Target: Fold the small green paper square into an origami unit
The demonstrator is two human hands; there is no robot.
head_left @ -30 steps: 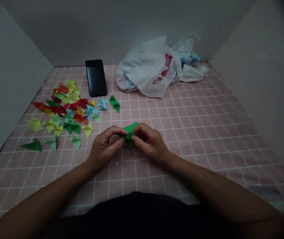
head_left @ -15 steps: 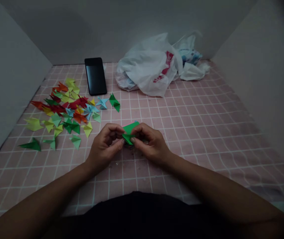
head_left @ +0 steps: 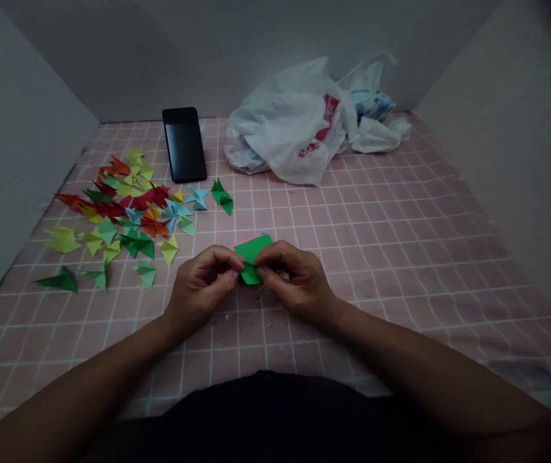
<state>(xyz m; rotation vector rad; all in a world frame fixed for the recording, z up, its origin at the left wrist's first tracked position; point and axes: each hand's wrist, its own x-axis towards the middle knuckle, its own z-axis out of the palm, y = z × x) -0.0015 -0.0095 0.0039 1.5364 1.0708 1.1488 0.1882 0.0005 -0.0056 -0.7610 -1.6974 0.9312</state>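
Note:
Between my two hands is a small piece of green paper (head_left: pixel 252 249), partly folded. My left hand (head_left: pixel 206 278) pinches its left edge between thumb and forefinger. On the opposite side, my right hand (head_left: pixel 295 276) has its thumb and fingertips closed on the paper. A lower flap shows between the fingertips; some of the folds are hidden behind them. Just beyond the paper's top edge a sliver of pink and blue shows, too small to make out. Several folded paper cranes (head_left: pixel 136 243) in green, yellow, red, orange and blue lie to the left.
A black phone (head_left: pixel 184 146) lies at the back left, beyond the cranes. White plastic bags (head_left: pixel 285 128) with red print stand against the back wall. A pink checked cloth (head_left: pixel 376 257) covers the surface, with pale walls on three sides.
The lower flap of the green paper now looks wider and flatter, where a narrow pointed fold showed before. My left hand has dropped slightly, and the view has shifted a little.

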